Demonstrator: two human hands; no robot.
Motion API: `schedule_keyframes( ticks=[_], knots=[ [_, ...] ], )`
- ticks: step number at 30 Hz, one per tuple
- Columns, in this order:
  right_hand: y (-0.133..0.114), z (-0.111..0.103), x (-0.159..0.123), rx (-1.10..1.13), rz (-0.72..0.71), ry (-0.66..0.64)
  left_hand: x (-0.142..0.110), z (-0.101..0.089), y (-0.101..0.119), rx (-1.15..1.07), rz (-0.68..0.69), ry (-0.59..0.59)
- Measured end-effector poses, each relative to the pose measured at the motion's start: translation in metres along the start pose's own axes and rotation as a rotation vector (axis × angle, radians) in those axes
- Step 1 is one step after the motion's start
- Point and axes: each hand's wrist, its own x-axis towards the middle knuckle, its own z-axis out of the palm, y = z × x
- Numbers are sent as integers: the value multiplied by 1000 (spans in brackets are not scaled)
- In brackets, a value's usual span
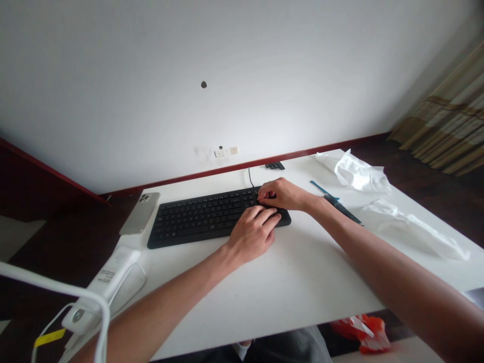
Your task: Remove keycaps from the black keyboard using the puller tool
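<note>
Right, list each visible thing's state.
computer keyboard, flat, keys up, corded
smartphone, face down
black keycaps, loose, heaped
translucent plastic bags, crumpled
red plastic bag, crumpled
white corded unit, power state unclear
right wall socket, nothing plugged in
curtain, hanging in folds
left hand, open over keyboard
right hand, fingers curled, grip hidden

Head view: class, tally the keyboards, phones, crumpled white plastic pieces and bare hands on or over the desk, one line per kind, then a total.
Keyboard: 1
Phone: 1
Far white plastic piece and near white plastic piece: 2
Left hand and right hand: 2
Total: 6
</note>
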Motion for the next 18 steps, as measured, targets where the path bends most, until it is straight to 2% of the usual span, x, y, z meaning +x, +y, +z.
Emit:
schedule_keyframes(
  ticks=[5, 18],
  knots=[
    [-1, 0, 0, -16, -1, 2, -1, 0, -2, -66, 177, -74],
    [-1, -1, 0, 9, -15, -15, -2, 7, -6, -121, 206, -7]
  ],
)
